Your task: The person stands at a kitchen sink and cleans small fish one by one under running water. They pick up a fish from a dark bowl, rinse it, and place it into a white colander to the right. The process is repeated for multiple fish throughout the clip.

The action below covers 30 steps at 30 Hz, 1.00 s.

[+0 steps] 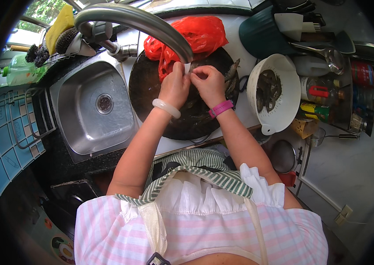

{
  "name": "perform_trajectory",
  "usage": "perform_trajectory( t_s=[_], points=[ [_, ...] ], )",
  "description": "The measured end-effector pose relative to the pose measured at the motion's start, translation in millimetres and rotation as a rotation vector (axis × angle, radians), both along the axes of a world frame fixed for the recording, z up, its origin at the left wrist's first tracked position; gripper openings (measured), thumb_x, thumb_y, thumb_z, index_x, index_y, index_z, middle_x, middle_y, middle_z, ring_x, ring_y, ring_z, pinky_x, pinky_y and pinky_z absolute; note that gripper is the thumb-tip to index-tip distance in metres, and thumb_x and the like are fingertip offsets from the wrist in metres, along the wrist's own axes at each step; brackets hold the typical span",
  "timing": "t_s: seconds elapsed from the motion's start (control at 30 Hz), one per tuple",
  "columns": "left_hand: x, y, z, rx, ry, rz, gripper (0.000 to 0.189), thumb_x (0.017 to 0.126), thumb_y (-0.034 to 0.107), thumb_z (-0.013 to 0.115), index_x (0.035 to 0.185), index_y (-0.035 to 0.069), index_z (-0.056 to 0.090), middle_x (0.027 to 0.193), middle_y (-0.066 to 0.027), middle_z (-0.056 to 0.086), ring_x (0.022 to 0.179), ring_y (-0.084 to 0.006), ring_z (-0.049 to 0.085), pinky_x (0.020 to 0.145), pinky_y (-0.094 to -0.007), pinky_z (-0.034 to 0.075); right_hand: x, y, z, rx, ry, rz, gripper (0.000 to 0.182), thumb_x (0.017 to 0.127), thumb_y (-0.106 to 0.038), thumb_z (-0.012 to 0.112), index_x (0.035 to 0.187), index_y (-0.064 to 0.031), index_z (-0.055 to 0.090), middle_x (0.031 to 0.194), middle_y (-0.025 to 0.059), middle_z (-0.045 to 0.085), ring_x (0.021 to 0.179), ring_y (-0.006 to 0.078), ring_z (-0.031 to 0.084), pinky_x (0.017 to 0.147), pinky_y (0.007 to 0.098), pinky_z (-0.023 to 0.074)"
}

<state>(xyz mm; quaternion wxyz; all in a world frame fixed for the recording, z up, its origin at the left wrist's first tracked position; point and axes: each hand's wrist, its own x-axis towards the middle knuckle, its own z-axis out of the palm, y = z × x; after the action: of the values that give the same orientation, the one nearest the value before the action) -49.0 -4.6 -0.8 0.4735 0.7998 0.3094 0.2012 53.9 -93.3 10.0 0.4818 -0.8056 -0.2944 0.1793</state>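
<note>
Over a dark round cutting board (147, 89), my left hand (175, 84) and my right hand (209, 81) come together just below the faucet spout (160, 28). Both sets of fingertips are pinched and almost meet. A small white piece (187, 68) shows by my left thumb; whether it is held, or what else the fingers hold, is hidden. Grey raw shrimp (231, 71) lie on the board's right side, beyond my right hand. At the back of the board rests a crumpled red plastic bag (203, 33), with one end hanging down beside my left hand.
Right of the board stands a white colander (286, 99) with several shrimp (268, 91) inside. A steel sink (91, 132) is on the left, below a rack with a yellow sponge (61, 28). A dark green utensil holder (261, 34) and bottles (319, 87) line the right.
</note>
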Motion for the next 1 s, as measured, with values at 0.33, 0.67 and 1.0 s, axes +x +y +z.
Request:
perform_trajectory(
  t_s=[0.33,0.67,1.0],
  points=[
    [-3.0,1.6,6.5,-0.044,-0.048,0.028,0.017,0.092,0.01,0.055,0.104,0.001,0.048,0.088,-0.028,0.062,0.086,-0.0488,0.059,0.073,-0.0552,0.045,-1.0,5.1,-8.2,0.002,0.092,0.003,0.012,0.073,-0.009,0.074,0.078,0.0001,0.068,0.081,0.0126,0.066,0.074,0.0247,0.065,0.07,0.0342,0.0525],
    [-16.0,6.4,-7.9,-0.261,-0.042,0.121,0.016,0.092,0.008,0.057,0.106,0.0,0.055,0.09,-0.0193,0.066,0.083,-0.033,0.066,0.076,-0.0399,0.051,9.2,-1.5,-31.5,0.087,0.272,0.066,0.012,0.079,-0.01,0.068,0.081,0.0012,0.067,0.075,0.0088,0.066,0.068,0.017,0.064,0.064,0.0304,0.0508],
    [-32.7,9.1,6.0,-0.345,-0.068,0.163,0.014,0.093,0.006,0.055,0.106,0.0,0.053,0.089,-0.0185,0.066,0.077,-0.0292,0.067,0.07,-0.0376,0.052,4.2,-0.3,-6.6,0.021,0.609,0.079,0.029,0.094,-0.032,0.062,0.095,-0.0038,0.068,0.082,0.0011,0.067,0.072,0.0089,0.062,0.063,0.0263,0.0501]
  ],
)
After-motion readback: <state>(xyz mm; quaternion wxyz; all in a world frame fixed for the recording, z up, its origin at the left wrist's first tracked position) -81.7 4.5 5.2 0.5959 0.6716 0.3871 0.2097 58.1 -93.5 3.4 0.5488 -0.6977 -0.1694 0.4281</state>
